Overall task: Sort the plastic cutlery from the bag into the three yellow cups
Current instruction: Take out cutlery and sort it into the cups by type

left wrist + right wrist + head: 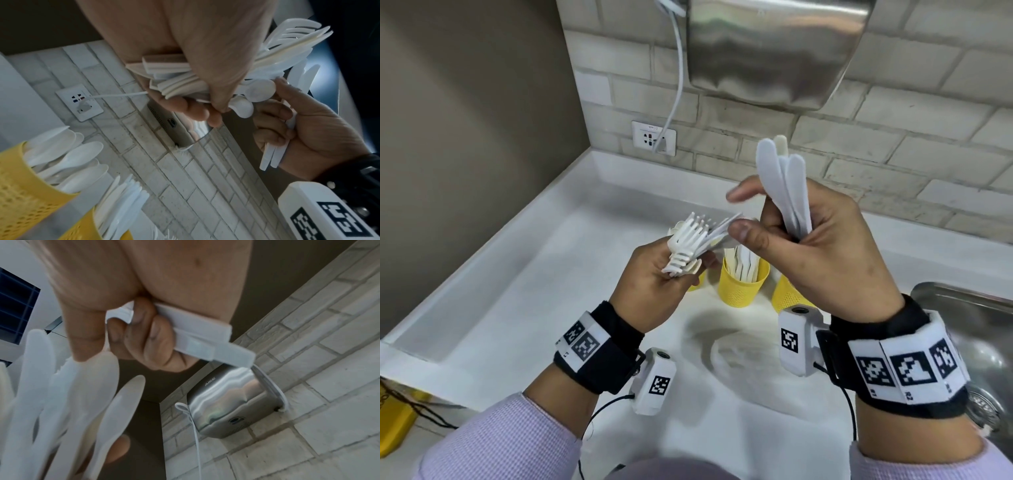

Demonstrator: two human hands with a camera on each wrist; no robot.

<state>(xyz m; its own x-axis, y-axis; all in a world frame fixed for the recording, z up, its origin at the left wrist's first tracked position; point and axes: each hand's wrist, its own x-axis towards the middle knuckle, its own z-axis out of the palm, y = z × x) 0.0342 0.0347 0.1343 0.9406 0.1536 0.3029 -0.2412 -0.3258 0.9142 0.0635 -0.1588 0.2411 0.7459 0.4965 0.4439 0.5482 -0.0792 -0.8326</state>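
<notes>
White plastic cutlery is split between both hands above the counter (524, 308). The left hand (654, 274) grips a mixed bundle (690, 240) of forks, knives and spoons. The right hand (822, 246) clutches upright knives (787, 185). Hands hide most of two yellow cups; the middle cup (741, 286) holds knives.

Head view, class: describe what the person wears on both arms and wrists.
Both arms have pale lilac knit sleeves. Each wrist has a black band carrying white panels printed with black square codes. Beside each hangs a small white camera box bearing a code and a thin black cable.
</notes>
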